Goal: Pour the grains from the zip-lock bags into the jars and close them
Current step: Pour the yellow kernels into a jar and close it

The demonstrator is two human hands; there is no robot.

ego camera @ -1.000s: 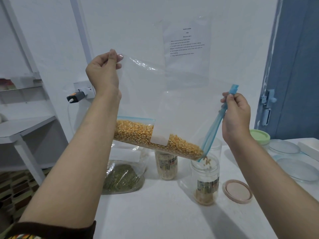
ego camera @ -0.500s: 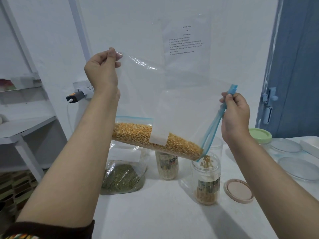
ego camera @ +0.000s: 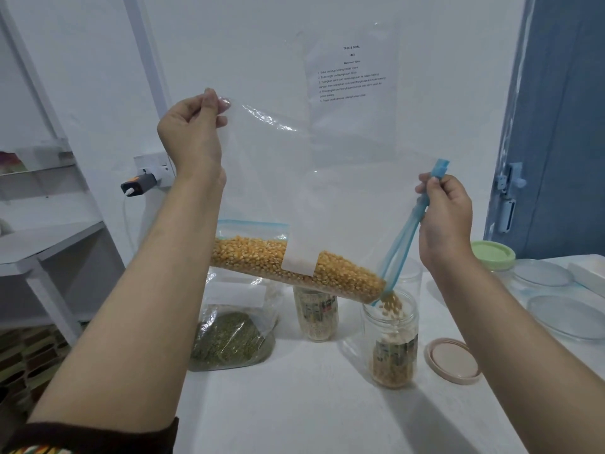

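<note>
1. We've got the big clear zip-lock bag (ego camera: 327, 198) held up in the air, tilted so its blue zip edge (ego camera: 397, 237) points down toward 4 o'clock
2. Our left hand (ego camera: 190, 132) is up at about 10 o'clock, fingers and thumb pinching the bag's top corner
3. Our right hand (ego camera: 447, 217) is over at 3 o'clock, fingers curled round the blue zip strip near its slider (ego camera: 438, 168), so it's gripping that end
4. The yellow corn kernels (ego camera: 294, 267) sit bunched along the low edge of the bag, and a little stream of them is dropping out of the open corner
5. That stream lands in the open glass jar (ego camera: 391, 339) right below, at roughly 5 o'clock from the middle of the view; there's a layer of corn in the bottom of it
6. The jar's beige lid (ego camera: 453, 360) lies flat on the white table (ego camera: 294, 414) just beside it, at its 3 o'clock
7. Behind the bag at 6 o'clock stands another jar (ego camera: 316, 317) with pale grains in it, partly hidden by the corn
8. At 8 o'clock from that one a second zip-lock bag with green grains (ego camera: 229, 339) slumps on the table
9. Far right there's a green lid (ego camera: 492, 255) and a couple of clear round lids (ego camera: 563, 316)
10. A printed sheet (ego camera: 352, 73) is stuck on the wall at 12 o'clock, text too small to read
</note>
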